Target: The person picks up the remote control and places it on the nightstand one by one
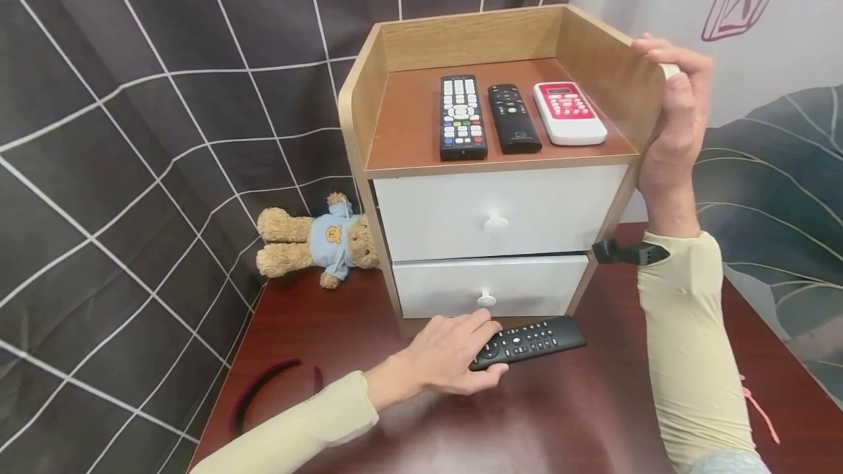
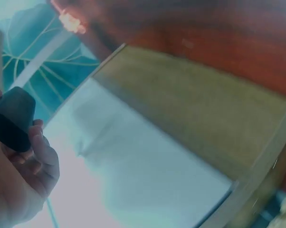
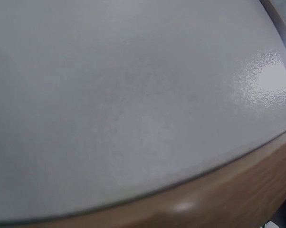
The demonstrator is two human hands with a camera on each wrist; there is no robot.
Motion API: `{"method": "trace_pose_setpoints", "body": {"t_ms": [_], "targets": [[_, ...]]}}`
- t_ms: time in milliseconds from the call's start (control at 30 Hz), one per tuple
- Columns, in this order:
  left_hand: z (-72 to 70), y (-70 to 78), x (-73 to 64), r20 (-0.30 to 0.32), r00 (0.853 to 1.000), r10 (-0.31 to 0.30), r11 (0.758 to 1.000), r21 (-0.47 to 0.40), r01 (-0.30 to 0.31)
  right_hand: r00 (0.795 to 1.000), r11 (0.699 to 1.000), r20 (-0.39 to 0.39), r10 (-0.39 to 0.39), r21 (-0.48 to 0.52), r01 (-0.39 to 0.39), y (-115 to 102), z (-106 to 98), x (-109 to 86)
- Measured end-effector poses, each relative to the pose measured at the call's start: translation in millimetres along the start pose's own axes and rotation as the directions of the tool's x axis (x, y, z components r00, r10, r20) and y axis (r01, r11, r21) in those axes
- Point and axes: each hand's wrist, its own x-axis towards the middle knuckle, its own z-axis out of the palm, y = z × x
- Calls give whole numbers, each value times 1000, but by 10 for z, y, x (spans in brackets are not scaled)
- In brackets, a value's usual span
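A slim black remote control point(image 1: 546, 338) is held by my left hand point(image 1: 444, 353), thumb below and fingers above, before the lower white drawer point(image 1: 435, 290). In the left wrist view the end of this remote point(image 2: 18, 116) shows between thumb and fingers. My right hand point(image 1: 677, 115) grips the upper front of the right side panel on a small wooden cabinet point(image 1: 470, 41). On the cabinet's top lie a black remote with many white buttons point(image 1: 463, 115), a smaller black remote point(image 1: 514, 119) and a white-and-red remote point(image 1: 570, 114). White drawer front point(image 3: 133, 95) fills most of the right wrist view.
The cabinet stands on a dark red table point(image 1: 474, 430), its upper drawer point(image 1: 435, 219) above the lower one. A teddy bear point(image 1: 329, 234) in blue lies left of it. A dark curved band point(image 1: 253, 390) is at the table's left. A checked dark cloth point(image 1: 165, 130) hangs behind.
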Motion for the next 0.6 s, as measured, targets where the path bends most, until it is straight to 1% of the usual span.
{"method": "trace_pose_setpoints", "body": {"t_ms": [100,167,300,367,467,600], "targets": [[-158,-33,34,-42,999,31,999,26,-30,1000,1000,2,1,-4,-1,4,0,1],[-263,-48,76,-79,995,65,996,65,-60,1000,1000,2,2,-7,-2,2,-11,1],[-476,-55,165,-157,977,141,982,144,-118,1000,1000,-4,-2,-24,1,-5,-35,-4],[-591,-55,208,-190,968,166,977,161,-136,1000,1000,-8,-6,-31,5,-5,-39,-10],[-781,-72,264,-232,957,172,979,149,-140,1000,999,-9,-11,-39,11,-1,-34,-15],[-1036,-138,328,-283,948,148,985,131,-115,1000,999,-3,-16,-34,16,5,-17,-10]]}}
